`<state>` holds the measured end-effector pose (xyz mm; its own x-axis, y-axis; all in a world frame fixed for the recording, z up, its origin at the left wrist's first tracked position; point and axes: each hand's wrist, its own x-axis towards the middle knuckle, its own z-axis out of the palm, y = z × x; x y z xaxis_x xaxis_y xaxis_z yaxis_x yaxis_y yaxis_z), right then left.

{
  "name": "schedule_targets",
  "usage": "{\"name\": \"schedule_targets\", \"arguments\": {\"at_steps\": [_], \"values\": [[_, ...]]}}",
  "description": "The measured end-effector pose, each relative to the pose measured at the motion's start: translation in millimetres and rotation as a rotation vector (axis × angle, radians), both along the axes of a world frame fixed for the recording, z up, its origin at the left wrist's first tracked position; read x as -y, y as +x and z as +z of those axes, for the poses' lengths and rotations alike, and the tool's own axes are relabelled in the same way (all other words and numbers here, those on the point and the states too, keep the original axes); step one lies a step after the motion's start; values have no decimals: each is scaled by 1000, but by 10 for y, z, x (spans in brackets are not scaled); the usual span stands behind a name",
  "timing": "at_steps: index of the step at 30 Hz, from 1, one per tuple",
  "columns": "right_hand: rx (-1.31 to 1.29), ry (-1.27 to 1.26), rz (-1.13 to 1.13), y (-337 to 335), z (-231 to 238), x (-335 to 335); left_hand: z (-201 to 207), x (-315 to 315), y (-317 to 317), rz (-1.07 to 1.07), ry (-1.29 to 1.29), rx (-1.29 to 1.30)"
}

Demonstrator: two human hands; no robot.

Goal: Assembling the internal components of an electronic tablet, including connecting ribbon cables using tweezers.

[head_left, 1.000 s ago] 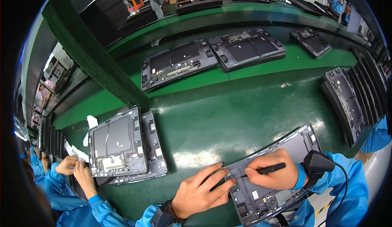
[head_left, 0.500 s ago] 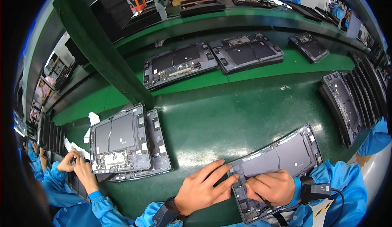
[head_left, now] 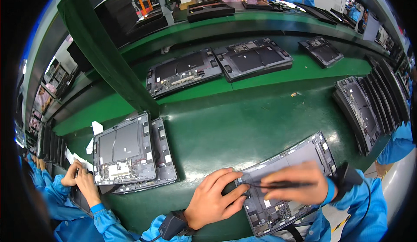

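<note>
A thin dark pen-shaped tool [head_left: 278,184] is pinched between the closed fingers [head_left: 278,182] of the right hand [head_left: 299,183], which is blurred, and is held lengthwise over the open grey laptop chassis with exposed circuit boards [head_left: 289,185]. The fingers of the left hand [head_left: 213,200] are spread slightly apart and pressed flat on the chassis's left edge, nothing being gripped by them. The tool's tip is seen just beside the left fingertips. The chassis is laid tilted on the dark green bench [head_left: 243,124], at its near edge, with one corner pointed away to the right.

Black wrist devices are worn on both blue sleeves. Beyond the chassis a broad bare stretch of bench is left open toward the lighter green strip. To the left, well apart from the left hand, a pair of stacked grey chassis panels [head_left: 130,153] is set near a co-worker's hands [head_left: 78,179]. To the right, a row of upright dark chassis [head_left: 369,107] is lined along the bench edge. Further back, two flat open chassis [head_left: 217,66] are laid side by side.
</note>
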<state>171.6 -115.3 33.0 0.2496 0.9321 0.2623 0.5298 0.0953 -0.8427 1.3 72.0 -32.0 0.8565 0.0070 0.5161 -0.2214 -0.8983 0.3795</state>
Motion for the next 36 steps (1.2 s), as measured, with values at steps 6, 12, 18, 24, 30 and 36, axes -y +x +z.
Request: {"name": "schedule_targets", "arguments": {"at_steps": [6,12,18,24,30,36], "values": [[-342,-288,57,310,10,-235,-15,-6,32,8,-93,4],[-294,-318,84,354,-196,-337,2,-16,39,13,-107,-3],[-163,-246,145,367,-167,-293,-12,-6,45,-3,-133,-7],[-130,-103,180,312,-204,-289,36,0,43,2,-94,4],[-140,-68,165,313,-214,-266,25,0,43,-7,-80,-1],[165,56,321,278,-152,-248,33,3,35,-2,-72,-4]]}}
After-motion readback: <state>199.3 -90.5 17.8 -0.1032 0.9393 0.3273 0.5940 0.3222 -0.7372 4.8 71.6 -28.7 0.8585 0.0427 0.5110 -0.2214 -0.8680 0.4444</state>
